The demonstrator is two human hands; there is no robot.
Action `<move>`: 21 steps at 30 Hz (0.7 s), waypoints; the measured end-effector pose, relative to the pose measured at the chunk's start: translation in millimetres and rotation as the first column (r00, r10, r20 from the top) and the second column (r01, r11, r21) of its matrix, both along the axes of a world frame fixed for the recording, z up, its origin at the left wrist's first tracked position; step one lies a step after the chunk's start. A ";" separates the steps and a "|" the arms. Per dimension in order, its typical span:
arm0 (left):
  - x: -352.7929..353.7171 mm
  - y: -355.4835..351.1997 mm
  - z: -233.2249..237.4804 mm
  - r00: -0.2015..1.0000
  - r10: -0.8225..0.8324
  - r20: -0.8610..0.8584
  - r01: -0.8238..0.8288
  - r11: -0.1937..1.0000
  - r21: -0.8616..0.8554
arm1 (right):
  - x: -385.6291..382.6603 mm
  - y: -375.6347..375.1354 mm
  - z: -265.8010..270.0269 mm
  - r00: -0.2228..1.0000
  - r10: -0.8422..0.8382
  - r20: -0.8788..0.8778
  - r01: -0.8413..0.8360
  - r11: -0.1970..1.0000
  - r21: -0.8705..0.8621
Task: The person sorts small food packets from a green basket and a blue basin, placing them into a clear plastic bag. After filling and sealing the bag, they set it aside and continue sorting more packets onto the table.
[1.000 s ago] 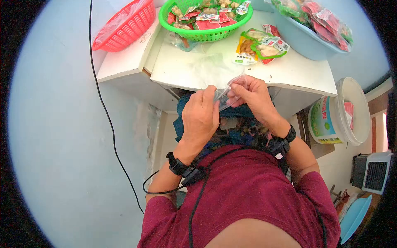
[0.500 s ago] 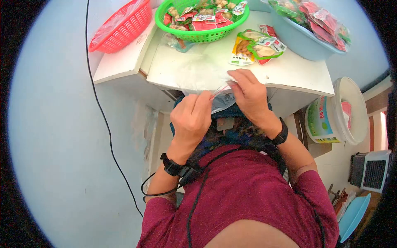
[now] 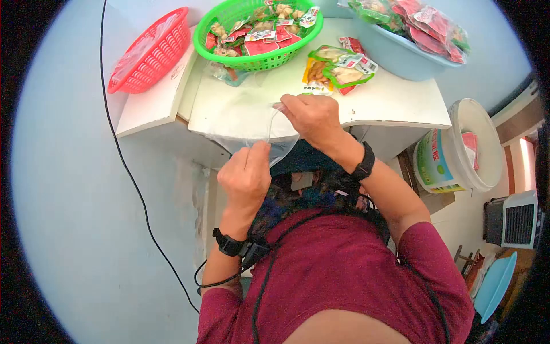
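Note:
A clear plastic bag (image 3: 282,147) hangs at the front edge of the white table, its mouth partly spread between my hands. My left hand (image 3: 246,178) pinches one side of the opening, lower and nearer to my body. Higher up and to the right, my right hand (image 3: 312,117) grips the opposite rim between thumb and fingers. Both hands are closed on the thin film. Just beyond my right hand lie several small food packets (image 3: 342,67), some green-edged, one yellow, and red ones partly covered. What the bag holds, if anything, I cannot make out.
On the white table (image 3: 401,106) stand a green basket (image 3: 258,60) of food packets and a blue basin (image 3: 395,54) heaped with more. A red basket (image 3: 152,54) holding clear plastic is at the left. A white bucket (image 3: 441,160) stands right; a black cable (image 3: 140,189) runs down the left.
My hands have moved apart vertically, the left one lower, and the bag's mouth is spread wider. The whole view has shifted, so the table and baskets appear farther left.

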State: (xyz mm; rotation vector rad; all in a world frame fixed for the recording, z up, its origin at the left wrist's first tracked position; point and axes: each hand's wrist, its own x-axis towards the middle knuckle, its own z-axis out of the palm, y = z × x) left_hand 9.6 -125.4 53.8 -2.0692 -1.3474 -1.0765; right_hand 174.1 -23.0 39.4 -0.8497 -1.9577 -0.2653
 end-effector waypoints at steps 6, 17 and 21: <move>-4.2 21.6 -2.0 0.992 0.086 -0.087 -0.088 0.996 -0.016 | -8.3 20.6 -4.0 0.994 0.061 0.090 -0.059 0.998 -0.016; -9.5 99.7 -38.0 0.988 0.075 0.135 -0.066 0.995 -0.071 | 44.6 36.7 -6.6 1.000 -0.002 0.017 0.004 0.996 -0.092; -6.9 118.2 -58.1 0.963 0.079 0.257 -0.054 0.993 -0.104 | 90.7 64.9 0.8 0.985 -0.173 -0.010 0.173 0.985 0.019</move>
